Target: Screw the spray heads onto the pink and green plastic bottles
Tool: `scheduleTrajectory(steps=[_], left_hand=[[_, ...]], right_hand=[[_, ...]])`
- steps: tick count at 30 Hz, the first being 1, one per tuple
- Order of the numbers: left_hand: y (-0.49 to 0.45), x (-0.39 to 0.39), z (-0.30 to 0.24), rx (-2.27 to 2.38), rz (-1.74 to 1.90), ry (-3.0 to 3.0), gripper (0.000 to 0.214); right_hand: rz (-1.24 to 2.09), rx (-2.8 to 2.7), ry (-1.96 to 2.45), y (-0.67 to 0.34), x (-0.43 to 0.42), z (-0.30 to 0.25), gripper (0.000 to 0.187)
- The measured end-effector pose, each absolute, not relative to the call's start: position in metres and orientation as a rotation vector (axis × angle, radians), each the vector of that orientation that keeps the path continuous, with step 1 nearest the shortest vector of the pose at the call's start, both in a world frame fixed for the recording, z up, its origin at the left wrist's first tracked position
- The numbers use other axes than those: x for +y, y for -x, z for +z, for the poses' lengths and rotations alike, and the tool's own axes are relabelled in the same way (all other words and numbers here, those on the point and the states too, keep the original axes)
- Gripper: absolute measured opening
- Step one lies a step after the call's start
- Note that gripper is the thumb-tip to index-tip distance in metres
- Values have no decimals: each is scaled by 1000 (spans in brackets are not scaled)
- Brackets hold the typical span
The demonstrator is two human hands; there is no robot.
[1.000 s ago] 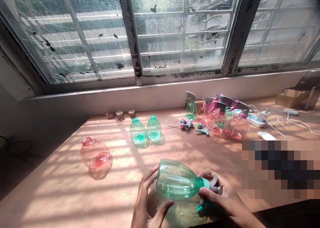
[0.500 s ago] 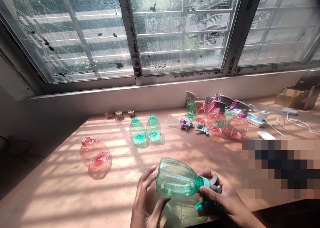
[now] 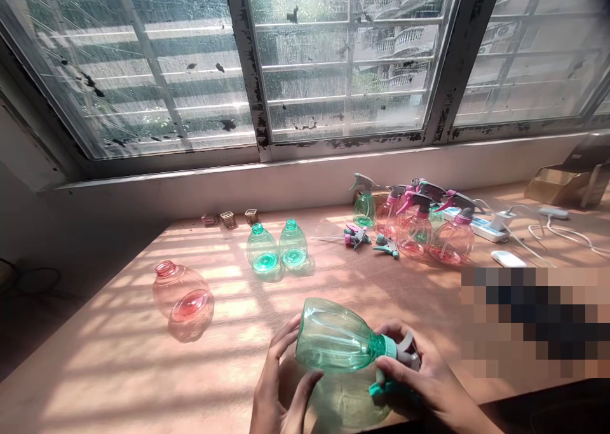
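Note:
A clear green spray bottle lies on its side in the air above the table. My right hand is closed around its neck and grey-and-green trigger head, with the thumb on the near side of the collar. At the base end, my left hand curves around the bottle, thumb and fingers apart. Its fingertips reach behind the base, and contact is hard to make out. Farther off stand two open green bottles, and a pink open bottle is at the left.
Several assembled spray bottles stand at the back right. Before them lie loose trigger heads. A power strip with white cables and a white mouse-like object are at the right. Small boxes sit by the window wall.
My left fingers have closed in on the bottle's base, the tips now passing behind it. The bottle and my right hand have shifted very slightly left.

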State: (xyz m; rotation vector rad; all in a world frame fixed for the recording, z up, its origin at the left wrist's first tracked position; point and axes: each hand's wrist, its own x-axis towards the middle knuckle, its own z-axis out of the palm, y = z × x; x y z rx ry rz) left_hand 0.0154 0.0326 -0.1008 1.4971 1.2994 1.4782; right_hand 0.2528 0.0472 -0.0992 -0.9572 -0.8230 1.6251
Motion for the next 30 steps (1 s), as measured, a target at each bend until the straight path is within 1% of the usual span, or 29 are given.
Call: scheduleTrajectory(steps=[11,20,22,25,26,30], left_hand=[[-13,37,-109,1371,1448,-1361,51],[-14,38,-106,1207,1529,-1477,34],[-16,37,-103,1221,1516,-1497,37],[-18,35,-101,1274,1501,-1517,48],[-19,35,-102,1279,1511,-1509,49],[-20,37,-105,1256,1565,-1465,43]], right_hand=[[1588,-853,1025,-253,48,-99,53],[1646,-892,954,-256,48,-98,52],[1647,-899,954,-258,48,-98,52],[1650,-893,950,-258,48,-98,50],[1648,-894,952,-258,47,-97,50],[1648,-916,980,-258,47,-97,50]])
